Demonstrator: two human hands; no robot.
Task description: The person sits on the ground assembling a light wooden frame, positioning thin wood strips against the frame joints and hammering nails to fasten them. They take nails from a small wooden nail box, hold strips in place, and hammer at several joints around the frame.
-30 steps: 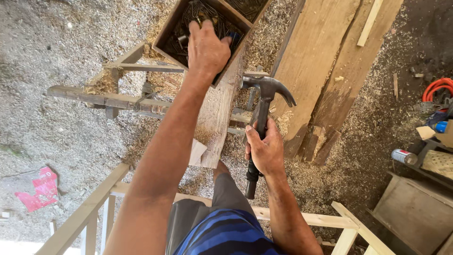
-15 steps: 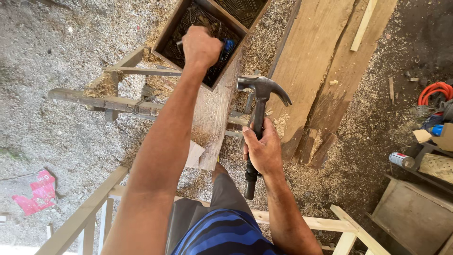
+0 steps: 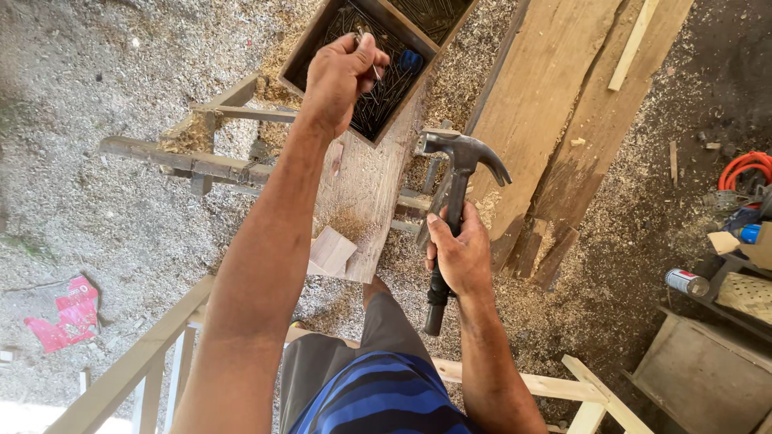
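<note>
Here: left hand (image 3: 342,76) grip pinching nails (image 3: 366,44); right hand (image 3: 460,257) grip clenching one hammer (image 3: 452,201).

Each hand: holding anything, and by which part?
Right hand grips the claw hammer mid-handle. Left hand pinches nails above the nail box; exact hold unclear.

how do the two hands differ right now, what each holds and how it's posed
The left hand reaches out over the wooden box of nails, pinching nails in its fingers. The right hand stays nearer the body, fist wrapped round the claw hammer, whose head points up. Both are bare.
</note>
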